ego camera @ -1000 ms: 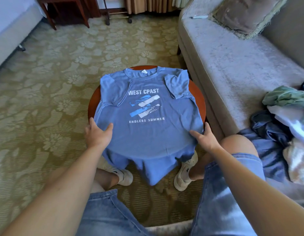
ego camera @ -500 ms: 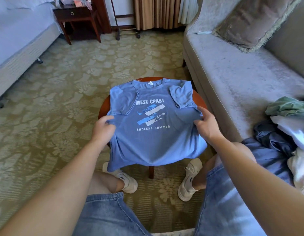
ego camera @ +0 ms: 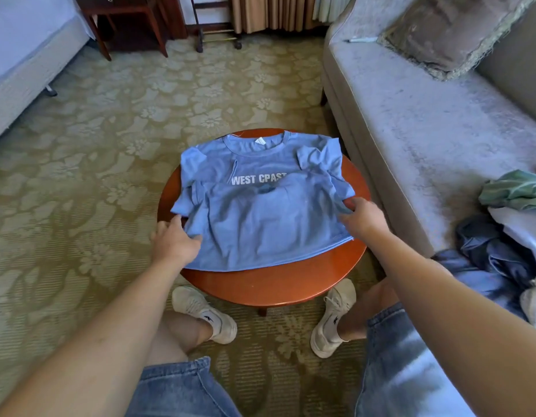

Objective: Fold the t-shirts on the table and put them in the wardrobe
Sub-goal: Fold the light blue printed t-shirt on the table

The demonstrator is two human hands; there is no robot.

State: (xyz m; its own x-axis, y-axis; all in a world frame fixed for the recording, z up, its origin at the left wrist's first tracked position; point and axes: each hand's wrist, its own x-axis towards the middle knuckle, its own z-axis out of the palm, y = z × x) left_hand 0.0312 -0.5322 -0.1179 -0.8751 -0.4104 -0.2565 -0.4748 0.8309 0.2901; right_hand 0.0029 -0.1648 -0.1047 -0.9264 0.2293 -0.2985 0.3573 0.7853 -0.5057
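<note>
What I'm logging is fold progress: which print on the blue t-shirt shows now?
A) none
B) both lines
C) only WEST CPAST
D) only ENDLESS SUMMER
C: the t-shirt has its lower half folded up over the chest, leaving only WEST CPAST visible above the fold.

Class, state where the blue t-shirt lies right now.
In the head view, the blue t-shirt lies on the round wooden table, centre frame, left of the sofa.

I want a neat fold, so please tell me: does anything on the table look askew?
Yes, the shirt lies crooked: its folded layer is bunched on the left, and its near edge slants across the table.
</note>
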